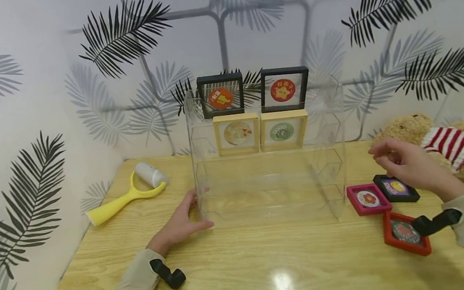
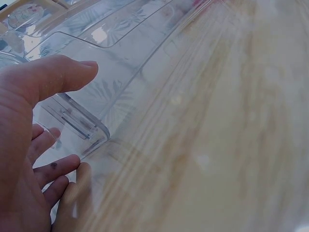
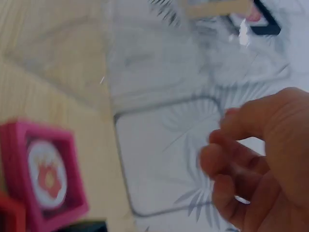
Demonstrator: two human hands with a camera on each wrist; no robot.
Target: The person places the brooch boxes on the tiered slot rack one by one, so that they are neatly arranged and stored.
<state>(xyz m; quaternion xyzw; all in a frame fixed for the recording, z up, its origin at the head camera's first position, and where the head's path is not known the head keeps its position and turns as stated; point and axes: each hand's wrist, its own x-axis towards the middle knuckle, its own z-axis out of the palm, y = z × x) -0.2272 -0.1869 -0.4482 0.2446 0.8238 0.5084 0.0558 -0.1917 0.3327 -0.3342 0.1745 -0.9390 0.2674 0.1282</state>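
A clear acrylic tiered display stand [image 1: 268, 196] stands on the table. My left hand [image 1: 179, 227] is at its lower left side, thumb in front and fingers along the side panel, spread and relaxed. Two black frames [image 1: 287, 108] with red round pictures sit on the top tier. Below them are two yellow frames [image 1: 235, 117]. My right hand [image 1: 409, 164], fingers loosely bent around nothing, hovers over the right of the table. Beneath it lie a pink frame [image 1: 354, 201] with a flower picture, a dark frame [image 1: 406, 195] and a red frame [image 1: 411, 249].
A yellow-handled roller [image 1: 115, 207] with a grey-white cylinder lies on the left of the table. At the right back is a teddy bear [image 1: 410, 127] in a red-and-white striped sweater. A leaf-patterned wall [image 1: 145, 97] stands right behind the table.
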